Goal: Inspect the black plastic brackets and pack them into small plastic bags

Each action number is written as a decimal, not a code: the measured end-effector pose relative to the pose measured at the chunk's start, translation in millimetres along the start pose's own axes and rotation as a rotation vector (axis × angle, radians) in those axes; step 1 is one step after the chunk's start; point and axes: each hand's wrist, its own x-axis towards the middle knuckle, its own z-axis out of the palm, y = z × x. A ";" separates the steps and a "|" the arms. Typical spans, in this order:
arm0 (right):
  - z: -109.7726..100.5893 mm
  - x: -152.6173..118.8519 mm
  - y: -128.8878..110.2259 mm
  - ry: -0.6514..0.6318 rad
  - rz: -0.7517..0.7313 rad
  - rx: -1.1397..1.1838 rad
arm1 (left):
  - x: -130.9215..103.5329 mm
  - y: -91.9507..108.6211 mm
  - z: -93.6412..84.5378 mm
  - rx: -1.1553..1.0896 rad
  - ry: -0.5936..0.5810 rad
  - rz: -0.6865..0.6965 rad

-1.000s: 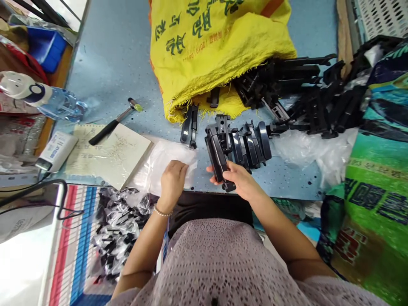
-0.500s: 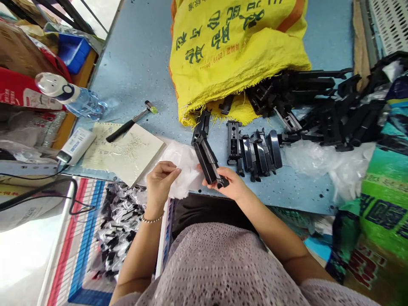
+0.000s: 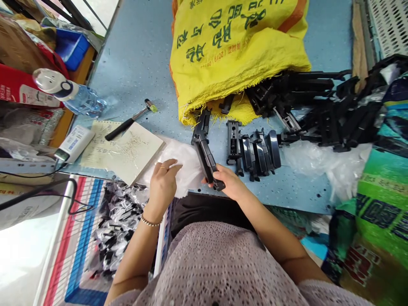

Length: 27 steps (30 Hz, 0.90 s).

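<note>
My right hand (image 3: 228, 180) grips the lower end of a long black plastic part (image 3: 206, 155) near the table's front edge. The part's upper end lies by another black piece at the mouth of the yellow sack (image 3: 236, 55). Over a pile of thin white plastic bags (image 3: 183, 157), my left hand (image 3: 164, 180) has its fingers bent and thumb and fingertips near each other; whether it pinches a bag is too small to tell. Right of the held part, several black parts (image 3: 259, 155) stand in a row on the blue table (image 3: 140, 55).
A small hammer (image 3: 129, 123) rests across a notepad and a white board (image 3: 140, 148). At the left are a water bottle (image 3: 79, 95) and a white device (image 3: 75, 144). Below is a crate (image 3: 76, 242) of bagged parts. Black parts (image 3: 334, 119) are heaped at the right.
My left hand has turned, its back now facing up, over the plastic bags. My right hand has shifted slightly along with the black part, whose lower end has turned a little.
</note>
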 end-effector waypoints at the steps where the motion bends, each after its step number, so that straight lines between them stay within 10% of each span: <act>1: 0.8 -5.8 -1.0 -0.027 -0.016 -0.001 | 1.4 1.3 0.9 0.003 -0.016 -0.009; 6: -3.0 -31.7 8.0 -0.323 0.246 0.086 | 6.4 2.1 5.0 -0.185 -0.038 -0.117; 15: 4.3 12.3 16.8 -0.118 0.291 0.209 | -32.0 31.7 18.6 -0.187 -0.189 0.282; 19: 27.6 7.2 18.3 0.059 0.115 -0.162 | -34.7 41.5 16.4 -0.337 -0.312 0.305; 24: 53.8 -28.2 -2.6 -0.464 -0.010 -0.630 | -56.1 31.9 -54.3 -0.332 -0.109 -0.013; 27: 42.5 -26.1 -44.2 -0.573 -0.120 -0.937 | -98.7 2.5 -120.1 -0.243 -0.219 -0.329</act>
